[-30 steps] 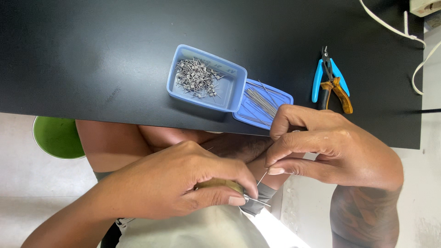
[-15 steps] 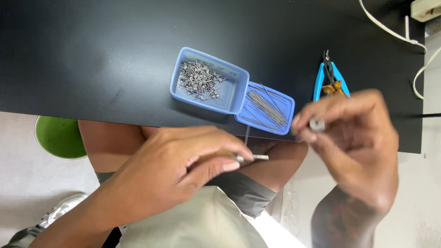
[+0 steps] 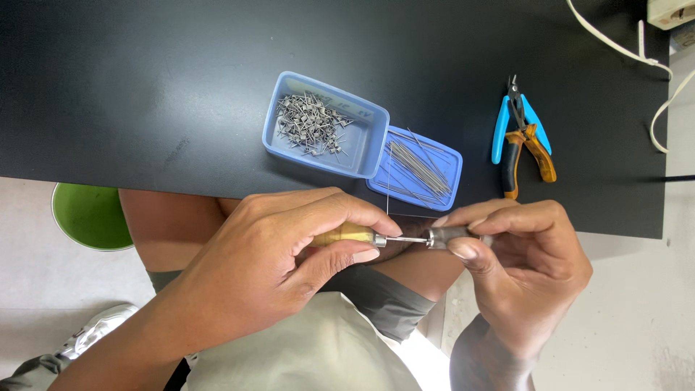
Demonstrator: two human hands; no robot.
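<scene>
The black bench (image 3: 145, 87) carries a blue tray (image 3: 326, 124) of small wire coils, its lid (image 3: 420, 170) of straight wires just beside it, and pliers (image 3: 523, 134) farther right. Below the bench edge, the left hand (image 3: 268, 282) has its fingers clenched round a wooden-handled tool (image 3: 346, 234). The tool's thin shaft lies level, pointing right. The right hand (image 3: 525, 271) pinches a small metal piece (image 3: 443, 236) at the shaft's tip, so both hands meet along one line.
</scene>
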